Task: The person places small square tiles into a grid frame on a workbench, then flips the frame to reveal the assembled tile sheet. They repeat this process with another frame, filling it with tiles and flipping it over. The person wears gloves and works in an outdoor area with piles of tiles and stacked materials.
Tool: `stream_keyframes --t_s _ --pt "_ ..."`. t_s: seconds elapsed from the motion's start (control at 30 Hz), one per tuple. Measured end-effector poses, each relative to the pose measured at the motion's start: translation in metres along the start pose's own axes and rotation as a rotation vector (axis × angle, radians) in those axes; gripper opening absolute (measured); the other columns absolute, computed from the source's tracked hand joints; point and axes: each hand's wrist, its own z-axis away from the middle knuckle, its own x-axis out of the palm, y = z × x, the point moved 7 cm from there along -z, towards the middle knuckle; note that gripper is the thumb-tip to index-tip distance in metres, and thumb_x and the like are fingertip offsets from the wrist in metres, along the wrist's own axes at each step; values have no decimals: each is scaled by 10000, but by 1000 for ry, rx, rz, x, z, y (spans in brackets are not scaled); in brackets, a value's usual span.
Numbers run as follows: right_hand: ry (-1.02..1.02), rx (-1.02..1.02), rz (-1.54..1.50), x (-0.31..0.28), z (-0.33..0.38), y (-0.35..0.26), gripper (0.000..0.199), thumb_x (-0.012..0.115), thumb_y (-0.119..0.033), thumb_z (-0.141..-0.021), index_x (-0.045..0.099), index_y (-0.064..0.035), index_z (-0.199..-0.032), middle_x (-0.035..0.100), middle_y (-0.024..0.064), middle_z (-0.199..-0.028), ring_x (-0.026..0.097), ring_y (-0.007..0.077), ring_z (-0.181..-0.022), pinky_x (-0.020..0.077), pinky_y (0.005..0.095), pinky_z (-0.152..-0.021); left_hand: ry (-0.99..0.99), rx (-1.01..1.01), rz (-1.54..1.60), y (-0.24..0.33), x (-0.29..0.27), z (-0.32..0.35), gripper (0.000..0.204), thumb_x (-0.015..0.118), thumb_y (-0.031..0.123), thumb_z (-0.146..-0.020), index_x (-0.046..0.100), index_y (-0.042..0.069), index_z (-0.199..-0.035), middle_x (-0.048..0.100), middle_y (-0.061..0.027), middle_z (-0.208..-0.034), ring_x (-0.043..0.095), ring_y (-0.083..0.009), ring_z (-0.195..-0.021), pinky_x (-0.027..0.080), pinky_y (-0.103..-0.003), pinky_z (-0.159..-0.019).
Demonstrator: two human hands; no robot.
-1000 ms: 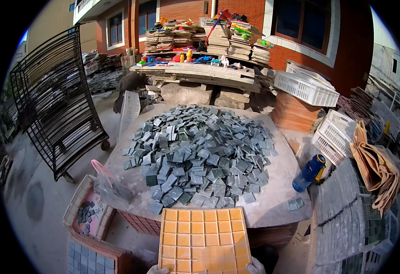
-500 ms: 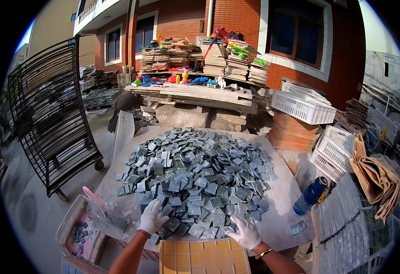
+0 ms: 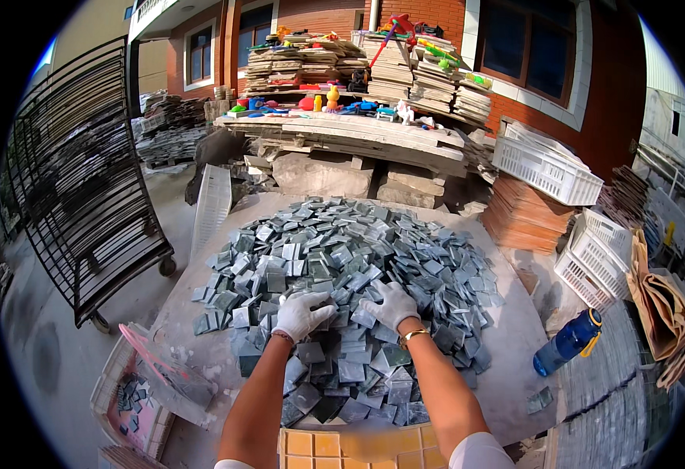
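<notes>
A wide heap of small square grey-green stone tiles [image 3: 342,258] covers the middle of a pale tabletop [image 3: 507,344]. Both my hands wear white gloves and reach into the heap. My left hand [image 3: 302,314] rests on tiles left of the middle, its fingers apart and pointing inward. A short way to its right, my right hand [image 3: 391,305] lies on tiles with its fingers spread. Neither appears to grip a tile; the fingertips partly merge with the heap. Close to me, below the heap, sits a yellow gridded tray [image 3: 311,449], partly cut off by the lower edge.
A blue bottle [image 3: 565,344] stands at the right, near a loose tile [image 3: 539,400]. White crates [image 3: 546,168] and flattened brown sacks [image 3: 659,316] lie beyond. A crate with tile pieces [image 3: 100,399] is at the left, near a black metal rack [image 3: 84,187]. Toys and stacked boards [image 3: 311,133] stand behind.
Both hands have moved forward from the heap's near edge, farther into the tiles and closer together. Tiles now reach down to the yellow tray's edge, and the view has shifted slightly.
</notes>
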Motion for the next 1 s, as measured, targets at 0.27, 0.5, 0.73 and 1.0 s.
stream_keyframes --t_s 0.27,0.5,0.73,1.0 --pt "-37 -240 -349 -6 44 2 659 638 -506 -788 522 -35 -1235 593 196 -1170 559 348 -1085 449 404 -906 65 51 170 85 9 50 424 642 408 -762 664 167 -1110 635 -94 -1126 574 -279 -1040 389 -393 -919" --pt "-46 -225 -250 1 83 -2 757 618 -595 -766 501 -55 -1283 534 211 -1268 519 350 -1159 413 401 -971 74 -140 116 63 25 61 635 604 433 -833 454 87 -1345 469 -246 -1312 447 -387 -1221 405 -409 -977" --pt "-66 -123 -510 -5 132 -19 717 754 -493 -693 505 -12 -1162 598 220 -1126 584 350 -1059 462 389 -878 -1 -54 478 90 18 100 632 632 387 -835 454 55 -1342 529 -165 -1268 515 -274 -1167 406 -327 -960" --pt "187 -146 -574 -1 233 -27 692 792 -434 -672 511 1 -1131 600 207 -1097 603 355 -987 478 391 -854 78 31 407 139 6 185 542 656 323 -794 539 95 -1271 519 -201 -1236 512 -359 -1144 425 -387 -950"
